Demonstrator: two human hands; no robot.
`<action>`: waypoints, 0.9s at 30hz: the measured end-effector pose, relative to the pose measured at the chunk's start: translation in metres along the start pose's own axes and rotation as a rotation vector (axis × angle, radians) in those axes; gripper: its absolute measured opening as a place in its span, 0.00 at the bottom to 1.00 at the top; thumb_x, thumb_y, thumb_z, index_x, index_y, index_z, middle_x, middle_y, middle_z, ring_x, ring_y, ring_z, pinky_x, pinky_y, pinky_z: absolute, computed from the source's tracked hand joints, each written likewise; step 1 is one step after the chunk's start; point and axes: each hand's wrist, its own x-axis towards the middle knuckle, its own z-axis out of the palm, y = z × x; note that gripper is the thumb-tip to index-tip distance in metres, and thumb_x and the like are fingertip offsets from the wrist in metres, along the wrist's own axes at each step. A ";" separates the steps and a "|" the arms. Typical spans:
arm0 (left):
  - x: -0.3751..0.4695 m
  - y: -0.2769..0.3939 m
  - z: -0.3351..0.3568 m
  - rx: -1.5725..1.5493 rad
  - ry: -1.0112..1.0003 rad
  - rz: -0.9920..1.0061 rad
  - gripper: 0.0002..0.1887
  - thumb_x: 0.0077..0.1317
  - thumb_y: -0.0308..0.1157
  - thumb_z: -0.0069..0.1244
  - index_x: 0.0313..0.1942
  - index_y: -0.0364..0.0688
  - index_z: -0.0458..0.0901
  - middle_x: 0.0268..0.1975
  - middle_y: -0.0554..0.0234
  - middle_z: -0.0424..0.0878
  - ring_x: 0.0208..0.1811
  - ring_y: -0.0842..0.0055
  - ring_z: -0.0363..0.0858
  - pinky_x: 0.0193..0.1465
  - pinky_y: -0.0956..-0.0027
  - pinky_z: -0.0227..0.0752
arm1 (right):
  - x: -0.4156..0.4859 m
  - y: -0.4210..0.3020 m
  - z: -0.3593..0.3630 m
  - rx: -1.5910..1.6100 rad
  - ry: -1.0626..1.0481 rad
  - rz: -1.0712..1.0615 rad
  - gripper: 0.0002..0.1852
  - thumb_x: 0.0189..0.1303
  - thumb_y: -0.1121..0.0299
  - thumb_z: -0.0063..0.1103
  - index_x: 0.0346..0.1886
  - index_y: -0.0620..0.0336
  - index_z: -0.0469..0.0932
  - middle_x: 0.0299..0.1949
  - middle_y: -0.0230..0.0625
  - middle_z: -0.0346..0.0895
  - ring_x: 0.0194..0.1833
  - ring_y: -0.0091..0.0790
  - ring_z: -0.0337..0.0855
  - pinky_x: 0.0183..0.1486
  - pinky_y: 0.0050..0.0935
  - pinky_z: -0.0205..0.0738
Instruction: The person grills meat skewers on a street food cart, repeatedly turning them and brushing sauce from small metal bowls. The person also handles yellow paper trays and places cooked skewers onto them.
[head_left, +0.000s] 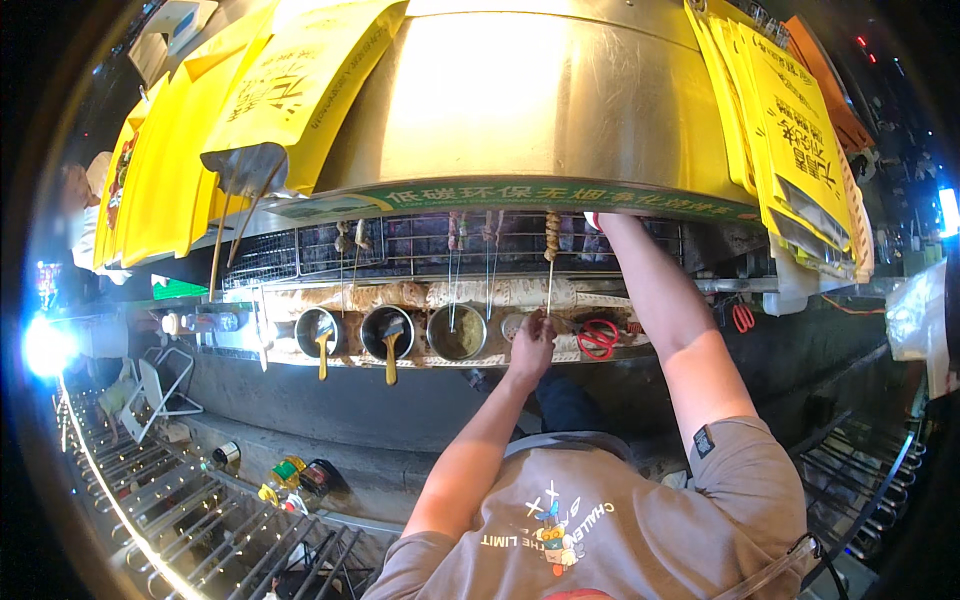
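Observation:
My left hand (532, 343) grips the lower end of a skewer (551, 281), whose browned, wound food (553, 235) lies over the grill grate (420, 255). Past the wrist, my right arm (652, 277) disappears beneath the metal hood (525, 105), so that hand is out of view. More skewers (453, 262) rest on the grate with their sticks pointing towards me. Close to my left hand are a metal pot of pale granular seasoning (470, 336) and red-handled scissors (598, 339). Two metal pots (375, 335) further left hold brushes with yellowish handles (391, 361).
Yellow printed paper bags (300, 97) hang at the hood's left, one with sticks poking out. More yellow bags (795, 135) hang at the right. Another red-handled pair of scissors (742, 319) hangs beside the grill. Behind are a folding chair (161, 390), bottles (289, 472) and a metal railing (225, 517).

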 end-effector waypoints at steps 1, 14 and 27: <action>0.006 0.004 0.004 -0.083 -0.010 -0.064 0.21 0.76 0.36 0.45 0.62 0.33 0.69 0.44 0.60 0.82 0.40 0.76 0.82 0.42 0.72 0.77 | 0.004 0.002 0.000 -0.024 -0.008 -0.011 0.11 0.65 0.59 0.59 0.40 0.56 0.80 0.27 0.26 0.76 0.24 0.21 0.71 0.23 0.25 0.65; 0.020 0.032 0.006 -0.483 -0.083 -0.291 0.14 0.76 0.29 0.40 0.56 0.33 0.73 0.43 0.54 0.84 0.37 0.72 0.85 0.43 0.68 0.82 | -0.022 0.041 0.020 0.252 -0.328 -0.117 0.08 0.65 0.62 0.59 0.37 0.56 0.78 0.26 0.26 0.75 0.22 0.22 0.71 0.20 0.23 0.63; 0.015 0.024 0.007 -0.449 -0.043 -0.156 0.08 0.75 0.23 0.43 0.50 0.32 0.76 0.39 0.56 0.84 0.34 0.76 0.84 0.40 0.72 0.81 | 0.015 0.066 0.031 -0.486 0.250 -0.830 0.20 0.67 0.53 0.50 0.34 0.62 0.79 0.25 0.37 0.81 0.25 0.38 0.76 0.33 0.43 0.71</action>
